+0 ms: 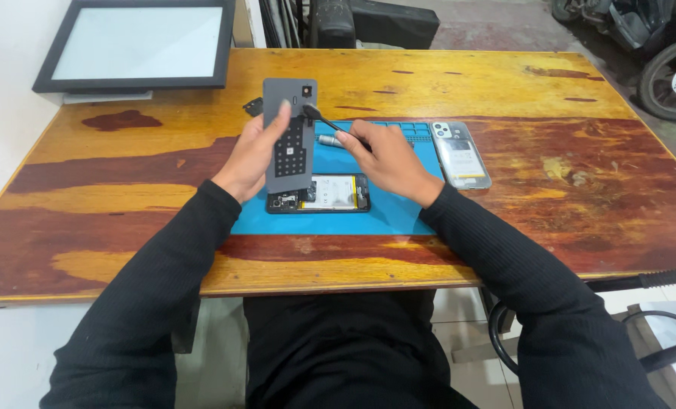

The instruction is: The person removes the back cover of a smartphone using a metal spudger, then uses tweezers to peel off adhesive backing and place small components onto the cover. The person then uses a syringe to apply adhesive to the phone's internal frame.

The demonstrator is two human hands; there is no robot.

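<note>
Wooden table (504, 91) is carrying everything, varnish patchy red and yellow. Blue work mat (398, 212) is lying on it in front of the person. A dark-framed panel (137, 45) is leaning at the far left corner, well apart from the work.

Opened phone (319, 192) is lying flat on the mat, insides and battery facing up, just below the hands. A second phone in a clear case (460, 154) is resting at the mat's right edge, camera end away from the person. A silver screwdriver handle (330, 140) is lying on the mat between the hands.

Left hand (256, 151) is gripping the grey back cover (290, 135), fingers closed around its left edge, thumb pressing on the face, cover held upright above the opened phone. Right hand (387, 159) is pinching a thin black tool (326, 121), fingers closed on it, tip touching the cover near its camera cutout.

Risks, as judged: the tool is slipping off the cover and jabbing the left thumb, since the tip is working close to it. Too much leverage is likely cracking or bending the thin cover. The cover is hanging over the exposed board, so a drop could be hitting the battery. A small dark part (253, 106) beside the cover, off the mat, could be getting knocked away.
</note>
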